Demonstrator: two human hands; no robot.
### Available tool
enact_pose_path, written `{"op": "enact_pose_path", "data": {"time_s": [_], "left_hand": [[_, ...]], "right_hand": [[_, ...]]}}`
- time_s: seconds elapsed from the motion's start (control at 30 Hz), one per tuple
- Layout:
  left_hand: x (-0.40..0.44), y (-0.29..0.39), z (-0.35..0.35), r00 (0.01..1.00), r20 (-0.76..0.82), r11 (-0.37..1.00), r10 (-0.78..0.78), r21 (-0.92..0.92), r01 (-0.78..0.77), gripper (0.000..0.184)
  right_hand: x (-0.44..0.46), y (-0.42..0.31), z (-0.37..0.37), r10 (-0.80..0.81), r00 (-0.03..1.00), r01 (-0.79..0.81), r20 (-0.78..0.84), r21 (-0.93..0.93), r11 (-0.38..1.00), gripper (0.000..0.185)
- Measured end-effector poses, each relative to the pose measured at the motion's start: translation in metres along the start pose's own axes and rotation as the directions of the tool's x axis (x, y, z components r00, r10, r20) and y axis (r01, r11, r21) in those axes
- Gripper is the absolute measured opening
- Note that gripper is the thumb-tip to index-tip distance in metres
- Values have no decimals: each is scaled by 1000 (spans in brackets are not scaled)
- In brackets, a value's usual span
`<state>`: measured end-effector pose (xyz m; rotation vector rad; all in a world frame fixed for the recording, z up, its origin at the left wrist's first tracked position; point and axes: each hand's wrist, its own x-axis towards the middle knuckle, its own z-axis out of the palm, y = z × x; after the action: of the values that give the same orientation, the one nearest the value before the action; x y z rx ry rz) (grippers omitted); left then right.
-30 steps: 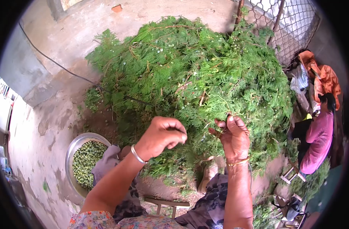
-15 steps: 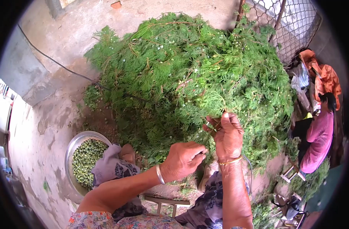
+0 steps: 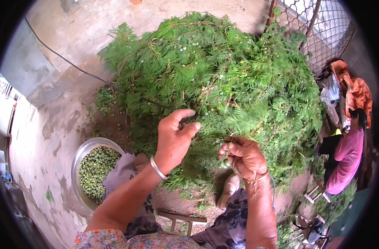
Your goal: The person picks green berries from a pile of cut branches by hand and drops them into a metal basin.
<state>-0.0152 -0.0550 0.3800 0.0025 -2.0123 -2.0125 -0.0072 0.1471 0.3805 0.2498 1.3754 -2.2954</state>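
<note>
Right hand (image 3: 244,159): we pinch a sprig (image 3: 225,159), likely to steady it. Left hand (image 3: 173,140): fingers parted, seemingly empty. Basin (image 3: 76,172) beside our leg (image 3: 124,169), presumably for reach.

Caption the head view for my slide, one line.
Right hand holding a green sprig, left hand open, near heaped foliage and a basin of small green pieces.

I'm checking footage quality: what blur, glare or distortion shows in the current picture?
Head view: the sprig in the right hand is smeared, probably by motion; head view: the floor looks washed out toward the left edge; head view: wide-angle curving inside a black ring.
</note>
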Motion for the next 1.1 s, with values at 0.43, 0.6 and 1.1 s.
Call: {"op": "enact_pose_path", "data": {"time_s": [0.43, 0.6, 1.1], "left_hand": [[-36, -3, 29, 554, 516, 478, -654, -287, 831, 18], [-38, -11, 37, 654, 465, 583, -597, -308, 752, 22], [-34, 1, 27, 542, 656, 502, -525, -276, 820, 9]], "right_hand": [[9, 11, 2, -196, 952, 245, -234, 201, 949, 12], [7, 22, 27, -327, 906, 357, -268, 71, 931, 11], [12, 9, -2, 51, 996, -23, -72, 345, 938, 20]]}}
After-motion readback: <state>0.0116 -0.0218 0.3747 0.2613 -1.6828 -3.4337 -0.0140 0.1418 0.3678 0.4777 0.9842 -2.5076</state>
